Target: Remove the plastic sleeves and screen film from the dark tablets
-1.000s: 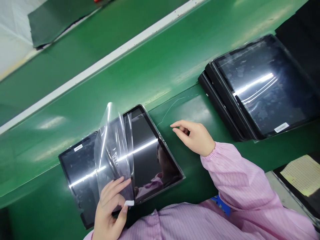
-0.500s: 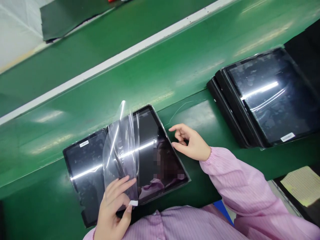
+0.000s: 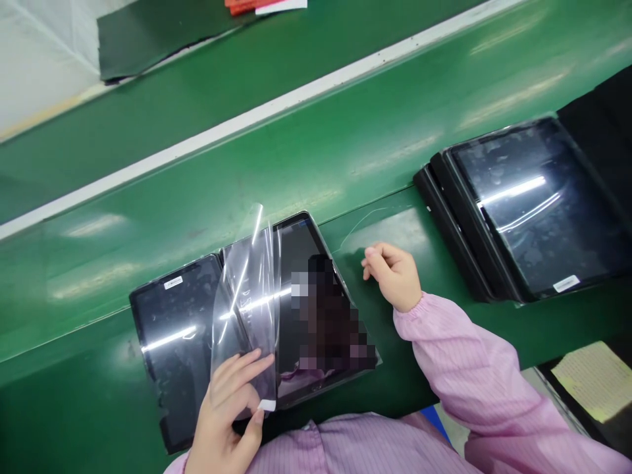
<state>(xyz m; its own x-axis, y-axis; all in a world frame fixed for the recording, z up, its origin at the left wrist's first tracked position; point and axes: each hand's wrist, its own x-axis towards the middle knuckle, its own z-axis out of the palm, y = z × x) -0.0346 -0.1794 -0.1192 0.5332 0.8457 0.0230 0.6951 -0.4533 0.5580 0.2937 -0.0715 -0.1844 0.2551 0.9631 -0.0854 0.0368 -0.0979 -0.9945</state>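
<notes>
A tablet (image 3: 296, 316) with a dark glossy screen lies on the green bench in front of me. Its clear protective film (image 3: 241, 283) is folded back over the left part of the screen. My left hand (image 3: 230, 408) pinches the film by a white tab (image 3: 267, 405) at the near edge, thumb against fingers. To the right of the tablet, my right hand (image 3: 392, 273) hovers apart from it with curled fingers, thumb pressed to the index finger. Whether anything small sits between them I cannot make out. Left of it lies another dark tablet (image 3: 172, 349) with a small white label, partly behind the film.
Several tablets (image 3: 533, 210) are stacked at the right, beside a black cloth (image 3: 602, 125). A yellowish sponge-like pad (image 3: 595, 378) lies at lower right. A white strip (image 3: 296, 99) crosses the green bench at the back. Red items (image 3: 241, 6) show at the top edge.
My right hand has drawn slightly away from the tablet's right edge, and its fingers have curled closed. The left hand keeps its pinch on the film tab. The view has shifted slightly.
</notes>
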